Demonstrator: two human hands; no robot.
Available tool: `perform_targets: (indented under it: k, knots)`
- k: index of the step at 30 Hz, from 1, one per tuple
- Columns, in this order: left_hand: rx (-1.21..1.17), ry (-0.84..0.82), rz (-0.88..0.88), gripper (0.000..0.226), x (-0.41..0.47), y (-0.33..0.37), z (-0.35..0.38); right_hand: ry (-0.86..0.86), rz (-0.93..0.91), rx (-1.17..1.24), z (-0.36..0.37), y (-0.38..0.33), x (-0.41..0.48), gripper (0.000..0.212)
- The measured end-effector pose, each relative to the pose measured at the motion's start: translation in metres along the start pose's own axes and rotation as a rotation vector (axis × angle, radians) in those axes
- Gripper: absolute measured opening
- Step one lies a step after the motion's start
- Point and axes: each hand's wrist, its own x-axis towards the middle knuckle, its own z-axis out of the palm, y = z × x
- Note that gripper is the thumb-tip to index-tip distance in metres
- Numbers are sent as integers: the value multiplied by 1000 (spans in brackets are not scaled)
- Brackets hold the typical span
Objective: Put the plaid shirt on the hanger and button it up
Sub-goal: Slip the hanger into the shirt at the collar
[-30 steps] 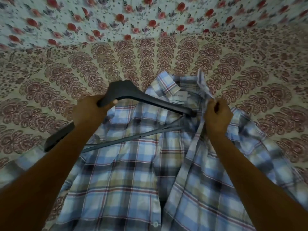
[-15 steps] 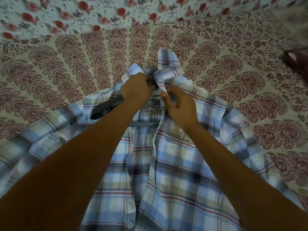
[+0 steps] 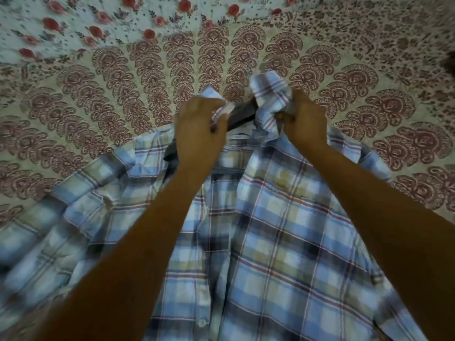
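A blue, white and red plaid shirt (image 3: 283, 242) lies spread front-up on a patterned bedsheet, its front open down the middle. A dark hanger (image 3: 242, 113) sits inside it at the collar; only its neck between my hands and a short piece of its left arm show. My left hand (image 3: 199, 129) grips the left collar flap together with the hanger. My right hand (image 3: 304, 121) pinches the right collar flap, which stands up crumpled. A white button (image 3: 202, 323) shows on the placket near the bottom.
The sheet (image 3: 98, 99) with red-brown paisley fans surrounds the shirt; a lighter sheet with red flowers (image 3: 98, 25) lies beyond it. A dark object (image 3: 450, 65) peeks in at the right edge.
The hanger went from lying on top of the shirt to inside the shoulders. Both hands came to the collar, and since half a second ago they have spread apart, pulling the flaps sideways.
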Motion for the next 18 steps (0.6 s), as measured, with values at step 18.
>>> perform_targets:
  k: [18]
  knots:
    - [304, -126, -574, 53, -57, -45, 38, 58, 55, 50, -1, 18, 21, 29]
